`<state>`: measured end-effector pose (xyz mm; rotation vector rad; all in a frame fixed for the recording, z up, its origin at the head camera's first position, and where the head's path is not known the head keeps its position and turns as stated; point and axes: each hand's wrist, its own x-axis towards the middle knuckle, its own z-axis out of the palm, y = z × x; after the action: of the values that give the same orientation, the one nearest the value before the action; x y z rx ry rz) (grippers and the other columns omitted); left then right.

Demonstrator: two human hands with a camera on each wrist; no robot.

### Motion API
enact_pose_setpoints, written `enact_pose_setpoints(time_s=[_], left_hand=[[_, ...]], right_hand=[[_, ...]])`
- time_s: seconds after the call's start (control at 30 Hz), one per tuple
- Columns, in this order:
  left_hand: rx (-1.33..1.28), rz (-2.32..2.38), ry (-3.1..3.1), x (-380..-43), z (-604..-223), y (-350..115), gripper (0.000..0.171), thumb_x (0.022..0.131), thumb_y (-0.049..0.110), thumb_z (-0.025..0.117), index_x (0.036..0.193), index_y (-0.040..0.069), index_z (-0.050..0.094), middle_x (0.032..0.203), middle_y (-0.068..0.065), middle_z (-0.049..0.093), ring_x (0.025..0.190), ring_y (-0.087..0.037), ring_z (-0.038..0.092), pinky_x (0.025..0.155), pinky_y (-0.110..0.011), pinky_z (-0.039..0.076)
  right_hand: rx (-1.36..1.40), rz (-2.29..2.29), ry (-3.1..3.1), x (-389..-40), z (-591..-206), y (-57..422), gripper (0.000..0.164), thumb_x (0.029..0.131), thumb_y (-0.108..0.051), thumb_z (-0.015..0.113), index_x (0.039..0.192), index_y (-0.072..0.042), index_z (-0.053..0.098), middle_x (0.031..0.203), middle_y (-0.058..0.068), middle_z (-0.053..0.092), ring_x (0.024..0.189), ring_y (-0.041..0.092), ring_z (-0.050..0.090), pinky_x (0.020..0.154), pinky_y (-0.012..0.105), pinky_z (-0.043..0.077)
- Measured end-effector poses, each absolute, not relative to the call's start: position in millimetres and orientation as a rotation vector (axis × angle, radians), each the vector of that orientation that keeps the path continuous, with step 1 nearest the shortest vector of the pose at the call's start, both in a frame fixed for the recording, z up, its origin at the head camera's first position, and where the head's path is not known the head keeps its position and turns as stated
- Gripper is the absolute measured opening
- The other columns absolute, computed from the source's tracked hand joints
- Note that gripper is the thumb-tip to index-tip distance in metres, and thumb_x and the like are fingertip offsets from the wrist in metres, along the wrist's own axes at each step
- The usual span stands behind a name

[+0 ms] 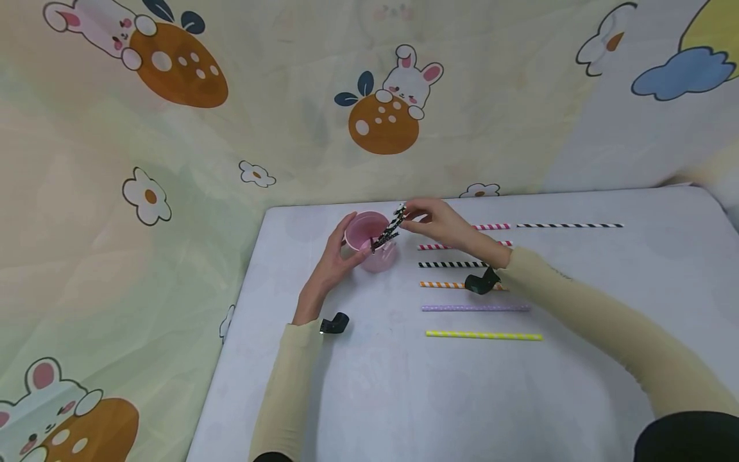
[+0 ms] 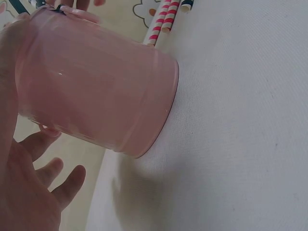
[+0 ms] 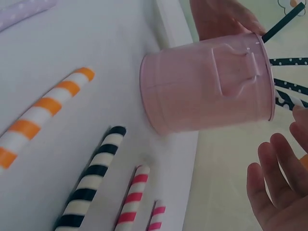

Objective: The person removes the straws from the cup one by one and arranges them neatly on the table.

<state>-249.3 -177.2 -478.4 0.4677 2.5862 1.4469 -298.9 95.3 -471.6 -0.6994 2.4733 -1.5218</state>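
Observation:
A pink bucket-shaped cup (image 1: 380, 258) with a small folded side handle (image 3: 235, 72) stands near the table's back left. My left hand (image 1: 333, 260) holds it at the rim, thumb on the near side. Several black paper straws, plain, dotted and striped (image 1: 389, 230), stick out of its mouth and lean right. At the outer end of the black-and-white striped straw (image 3: 288, 99), my right hand (image 1: 433, 221) pinches with thumb and index finger. The other fingers (image 3: 274, 168) of that hand spread loosely beside the rim. The straws' lower ends are hidden inside the cup.
Right of the cup, paper straws lie in rows on the white table (image 1: 369, 385): red-striped (image 1: 433, 247), black-striped (image 1: 450, 264), orange-striped (image 1: 441, 284), purple (image 1: 476, 308) and yellow (image 1: 484, 335). Another black-striped straw (image 1: 570, 225) lies farther right. A printed curtain (image 1: 300, 115) hangs behind.

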Motion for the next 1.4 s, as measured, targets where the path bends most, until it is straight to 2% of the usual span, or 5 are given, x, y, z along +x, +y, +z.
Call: enact_pose_setpoints(time_s=[0.3,0.57,0.87,1.07,1.4], left_hand=[[0.489,1.453,2.589,-250.0,-479.0,-176.9,0.083,0.093,0.026,0.068,0.161,0.018,0.022,0.164,-0.010,0.027,0.150,-0.031,0.027,0.120,-0.053,0.032],[0.465,1.438,2.592,-252.3,-482.9,-177.1,0.082,0.093,0.026,0.068,0.161,0.021,0.021,0.165,-0.009,0.025,0.151,-0.031,0.025,0.121,-0.052,0.031],[0.479,1.461,2.623,-269.9,-520.7,-185.2,0.086,0.091,0.032,0.071,0.159,0.038,0.019,0.166,0.001,0.023,0.152,-0.024,0.023,0.121,-0.052,0.031],[0.472,1.459,2.631,-269.6,-522.0,-186.6,0.085,0.088,0.051,0.071,0.155,0.050,0.019,0.164,0.008,0.025,0.151,-0.019,0.024,0.120,-0.051,0.032],[0.496,1.477,2.633,-270.2,-523.6,-188.1,0.084,0.087,0.054,0.070,0.156,0.047,0.021,0.163,0.006,0.027,0.150,-0.020,0.026,0.119,-0.052,0.034]], right_hand=[[-0.777,-1.535,2.468,-299.7,-470.9,87.4,0.023,0.096,-0.009,0.067,0.119,-0.010,0.071,0.116,0.009,0.070,0.113,0.027,0.066,0.091,0.044,0.055],[-0.807,-1.541,2.486,-299.4,-475.7,84.2,0.020,0.094,-0.006,0.068,0.114,-0.006,0.071,0.113,0.010,0.069,0.111,0.026,0.067,0.088,0.030,0.058],[-0.766,-1.522,2.496,-297.8,-479.4,81.3,0.019,0.093,-0.004,0.068,0.113,-0.003,0.070,0.114,0.014,0.070,0.112,0.030,0.067,0.089,0.039,0.057],[-0.753,-1.495,2.522,-296.7,-477.7,81.3,0.016,0.095,-0.007,0.067,0.110,-0.004,0.070,0.115,0.013,0.068,0.113,0.031,0.066,0.092,0.042,0.056],[-0.725,-1.569,2.548,-295.5,-461.5,87.3,0.013,0.097,-0.021,0.067,0.105,-0.011,0.072,0.108,0.005,0.069,0.107,0.021,0.066,0.091,0.041,0.055]])
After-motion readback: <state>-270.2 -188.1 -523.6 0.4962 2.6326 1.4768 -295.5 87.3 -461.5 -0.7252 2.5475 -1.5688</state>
